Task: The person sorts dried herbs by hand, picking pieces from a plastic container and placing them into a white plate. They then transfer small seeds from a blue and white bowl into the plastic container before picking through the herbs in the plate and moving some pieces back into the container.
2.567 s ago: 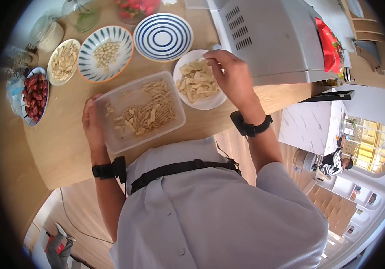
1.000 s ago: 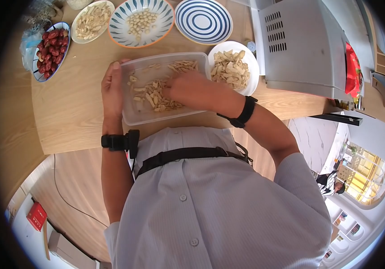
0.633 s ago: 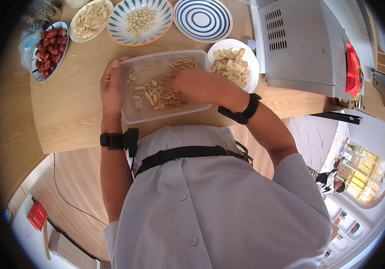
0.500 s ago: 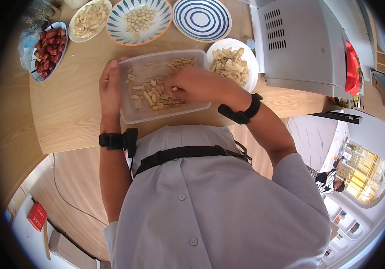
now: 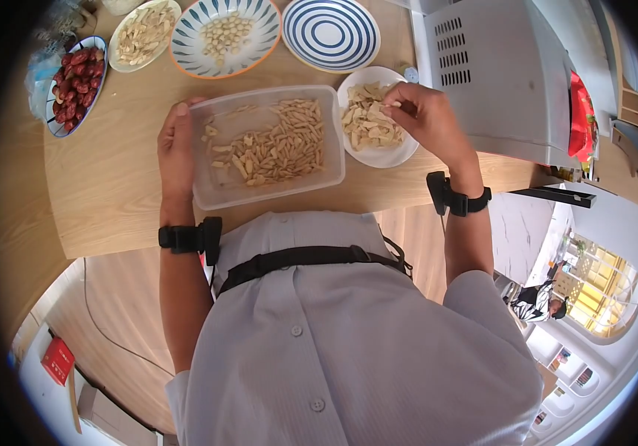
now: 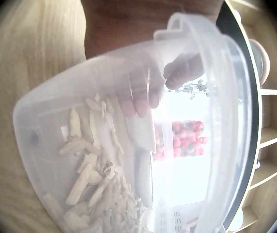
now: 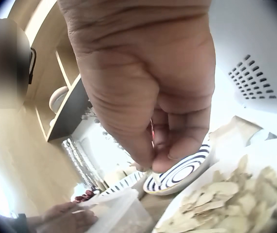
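My left hand (image 5: 176, 152) holds the left side of a clear plastic container (image 5: 268, 199); its fingers show through the wall in the left wrist view. Inside lie many pale dried strips (image 5: 289, 145), like sliced root. Over a white plate (image 5: 378, 158) at the right, my right hand (image 5: 434, 123) pinches a small pale slice (image 7: 155, 178) between thumb and fingertips. Broader pale slices (image 5: 369, 119) are heaped on that plate, just below the fingertips.
Along the back stand a blue-ringed plate (image 5: 332, 33), a patterned plate (image 5: 185, 48) with pale round seeds, an oval dish (image 5: 117, 56) of slices and a dish of red dates (image 5: 79, 85). A grey appliance (image 5: 490, 82) flanks the white plate. Another person (image 5: 536, 301) is far right.
My right hand has left the container's strips and moved right, over the white plate, with a pale slice in its pinch. The left hand keeps its hold on the container.
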